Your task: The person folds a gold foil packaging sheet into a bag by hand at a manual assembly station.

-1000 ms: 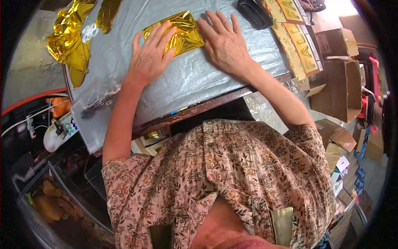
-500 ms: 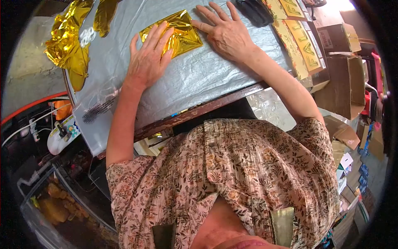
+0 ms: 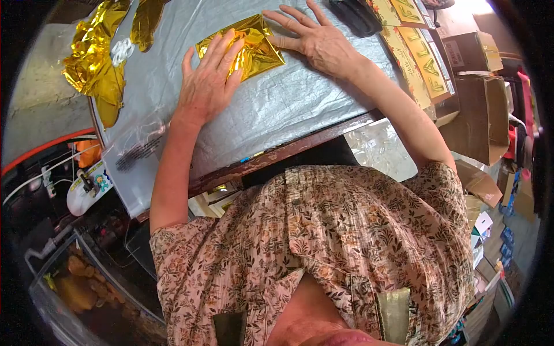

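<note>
A folded, shiny gold foil balloon (image 3: 257,49) lies flat on the grey sheet that covers the table (image 3: 288,104). My left hand (image 3: 209,83) rests on its left part, fingers stretched out and pressed against the foil. At its right edge is my right hand (image 3: 323,46), fingers spread, the thumb touching or just beside the foil's corner. Neither hand grasps anything. The foil under my left fingers is hidden.
More gold foil (image 3: 95,57) hangs over the table's left edge, beside a bundle of white string (image 3: 121,52). FALL packages (image 3: 424,63) and a black object (image 3: 355,17) lie at the right. Cardboard boxes (image 3: 482,115) stand beyond. A clear plastic bag (image 3: 135,167) covers the near left corner.
My right hand has shifted slightly, its fingers a little further left along the foil's edge. My left hand stays on the foil, almost unmoved.
</note>
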`<action>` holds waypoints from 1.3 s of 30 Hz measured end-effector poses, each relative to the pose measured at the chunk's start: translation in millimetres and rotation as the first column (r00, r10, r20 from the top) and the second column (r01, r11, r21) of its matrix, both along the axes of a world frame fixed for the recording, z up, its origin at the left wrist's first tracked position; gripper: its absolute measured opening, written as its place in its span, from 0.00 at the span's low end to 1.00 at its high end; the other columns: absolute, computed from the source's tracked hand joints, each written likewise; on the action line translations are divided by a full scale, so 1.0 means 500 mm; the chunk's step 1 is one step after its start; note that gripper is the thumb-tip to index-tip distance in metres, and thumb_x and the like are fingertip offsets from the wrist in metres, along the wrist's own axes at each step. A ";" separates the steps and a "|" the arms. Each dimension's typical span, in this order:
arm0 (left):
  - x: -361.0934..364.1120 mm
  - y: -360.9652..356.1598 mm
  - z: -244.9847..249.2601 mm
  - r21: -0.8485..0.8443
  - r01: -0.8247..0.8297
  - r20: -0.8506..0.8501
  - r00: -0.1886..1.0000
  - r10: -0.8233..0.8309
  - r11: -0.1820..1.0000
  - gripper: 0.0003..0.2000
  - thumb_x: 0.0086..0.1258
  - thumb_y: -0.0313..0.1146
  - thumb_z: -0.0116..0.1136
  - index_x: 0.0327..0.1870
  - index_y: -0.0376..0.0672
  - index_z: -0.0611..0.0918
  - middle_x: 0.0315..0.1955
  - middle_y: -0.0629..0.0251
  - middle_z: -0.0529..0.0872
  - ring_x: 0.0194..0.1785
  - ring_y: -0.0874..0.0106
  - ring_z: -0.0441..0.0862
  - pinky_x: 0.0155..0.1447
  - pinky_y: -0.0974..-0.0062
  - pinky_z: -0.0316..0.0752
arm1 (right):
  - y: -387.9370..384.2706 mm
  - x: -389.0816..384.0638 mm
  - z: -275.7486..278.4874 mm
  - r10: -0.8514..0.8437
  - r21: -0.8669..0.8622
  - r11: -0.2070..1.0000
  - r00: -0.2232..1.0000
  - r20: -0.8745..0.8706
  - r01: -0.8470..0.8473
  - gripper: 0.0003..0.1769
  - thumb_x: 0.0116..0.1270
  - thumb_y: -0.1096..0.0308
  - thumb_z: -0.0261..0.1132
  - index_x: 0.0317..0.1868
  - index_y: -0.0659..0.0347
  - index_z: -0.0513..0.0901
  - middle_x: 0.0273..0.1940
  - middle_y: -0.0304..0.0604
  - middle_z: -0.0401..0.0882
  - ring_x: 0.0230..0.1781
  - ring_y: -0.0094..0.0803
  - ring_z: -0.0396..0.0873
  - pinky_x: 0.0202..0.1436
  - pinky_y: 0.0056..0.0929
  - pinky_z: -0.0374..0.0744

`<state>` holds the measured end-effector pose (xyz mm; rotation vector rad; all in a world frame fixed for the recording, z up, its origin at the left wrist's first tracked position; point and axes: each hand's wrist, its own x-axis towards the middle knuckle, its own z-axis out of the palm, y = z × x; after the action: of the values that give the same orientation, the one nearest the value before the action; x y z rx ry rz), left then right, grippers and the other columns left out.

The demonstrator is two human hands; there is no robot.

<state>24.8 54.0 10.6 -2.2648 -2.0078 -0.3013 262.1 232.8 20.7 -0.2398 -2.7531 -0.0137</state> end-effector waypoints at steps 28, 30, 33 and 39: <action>0.003 0.002 0.012 -0.038 -0.001 0.012 1.000 0.001 0.999 0.29 0.82 0.42 0.54 0.83 0.54 0.68 0.84 0.65 0.66 0.85 0.62 0.63 0.83 0.37 0.47 | -0.010 -0.048 -0.005 -0.235 0.058 0.971 0.968 0.088 0.231 0.26 0.75 0.59 0.60 0.72 0.48 0.81 0.80 0.49 0.67 0.81 0.50 0.64 0.83 0.68 0.56; 0.005 0.002 0.011 -0.035 0.005 0.017 1.000 -0.005 0.999 0.29 0.82 0.42 0.54 0.83 0.54 0.68 0.84 0.64 0.65 0.85 0.62 0.63 0.82 0.37 0.47 | -0.013 -0.033 0.008 -0.200 0.029 0.980 0.969 0.143 0.198 0.26 0.75 0.59 0.61 0.72 0.48 0.81 0.80 0.50 0.66 0.81 0.50 0.64 0.83 0.69 0.56; 0.008 0.005 0.014 -0.036 0.005 0.028 1.000 -0.004 0.999 0.29 0.82 0.42 0.54 0.82 0.54 0.68 0.84 0.64 0.65 0.85 0.62 0.63 0.83 0.37 0.47 | -0.006 -0.019 -0.006 -0.171 -0.003 0.985 0.971 0.164 0.174 0.31 0.74 0.58 0.63 0.77 0.46 0.76 0.82 0.51 0.64 0.82 0.50 0.62 0.82 0.71 0.57; 0.007 0.003 0.012 -0.039 0.002 0.029 1.000 -0.001 0.999 0.29 0.82 0.42 0.54 0.82 0.54 0.69 0.84 0.64 0.65 0.85 0.62 0.63 0.82 0.36 0.47 | -0.011 -0.002 -0.044 -0.104 -0.028 0.993 0.978 0.182 0.110 0.33 0.73 0.72 0.57 0.75 0.33 0.80 0.87 0.37 0.57 0.87 0.43 0.56 0.85 0.66 0.52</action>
<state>28.5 55.3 16.8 -2.2981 -2.0430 -0.2990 261.3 227.2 -1.1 -0.4162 -2.9189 -0.0125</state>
